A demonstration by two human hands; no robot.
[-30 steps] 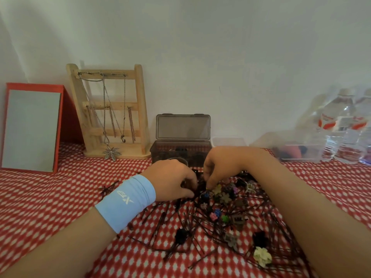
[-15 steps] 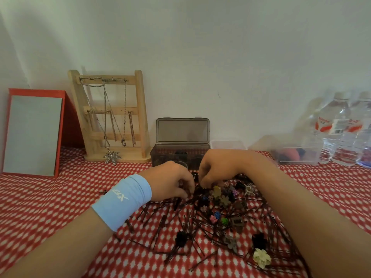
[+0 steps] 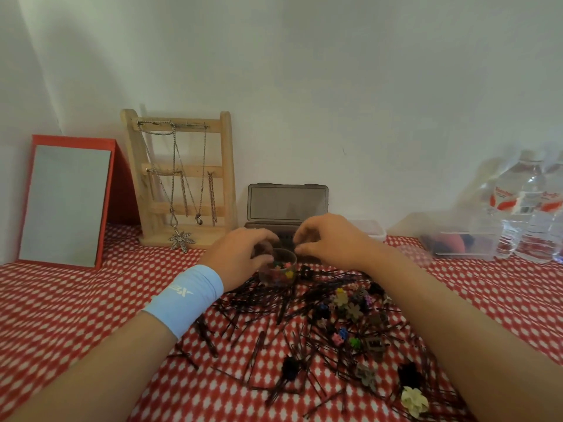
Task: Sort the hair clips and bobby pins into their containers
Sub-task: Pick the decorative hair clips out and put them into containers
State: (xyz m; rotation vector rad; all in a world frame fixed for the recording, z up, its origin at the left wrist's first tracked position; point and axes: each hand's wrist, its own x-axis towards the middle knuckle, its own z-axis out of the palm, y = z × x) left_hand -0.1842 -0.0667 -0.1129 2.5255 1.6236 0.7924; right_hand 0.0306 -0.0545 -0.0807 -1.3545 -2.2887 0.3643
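A small clear cup with colourful mini clips inside stands at the far edge of the pile. My left hand, with a light blue wristband, curls round the cup's left side. Just right of and above the cup's rim hovers my right hand, fingers curved with a gap to the thumb and nothing visible between them. Dark bobby pins and small claw clips lie scattered on the red checked cloth. A dark box stands open behind my hands, its base mostly hidden.
A wooden necklace stand and a red-framed mirror stand at the back left. A clear tub and water bottles are at the back right. A white lidded container sits behind my right hand.
My right hand has lifted off the clip pile and moved back to just beside the cup. The cup, earlier hidden behind my left hand, now shows between the hands.
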